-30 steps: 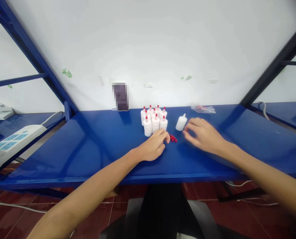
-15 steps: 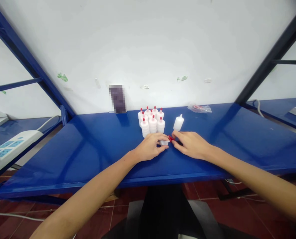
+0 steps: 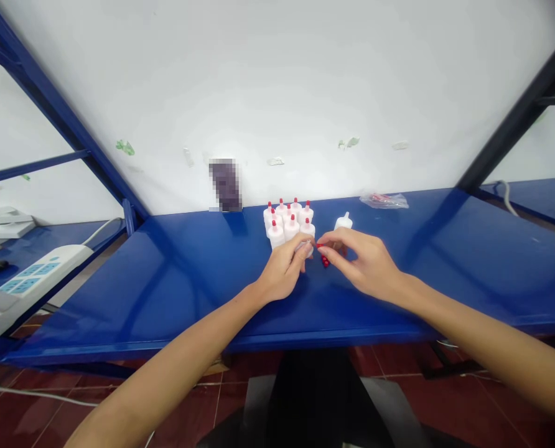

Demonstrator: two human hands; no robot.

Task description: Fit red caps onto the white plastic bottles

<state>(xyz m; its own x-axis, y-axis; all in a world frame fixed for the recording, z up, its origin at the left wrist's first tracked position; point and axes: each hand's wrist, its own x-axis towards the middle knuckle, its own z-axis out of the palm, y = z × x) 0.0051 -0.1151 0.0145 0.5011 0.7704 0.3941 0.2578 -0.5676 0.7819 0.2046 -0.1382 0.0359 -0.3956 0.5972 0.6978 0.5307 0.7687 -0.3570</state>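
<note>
My left hand is closed around a small white squeeze bottle, mostly covered by the fingers. Close to its right, my right hand pinches a small red cap between thumb and forefinger. Under the right fingertips, several loose red caps lie on the blue tabletop. Just behind the left hand stands a cluster of white bottles with red caps. An uncapped white bottle is behind the right hand, its lower part hidden.
A clear plastic bag with red pieces lies by the wall at the back right of the blue table. A pixelated dark rectangle is at the wall. To the left is a white power strip.
My right hand has picked a red cap from the small pile. My left hand has lifted and turned the bottle. The view has shifted slightly.
</note>
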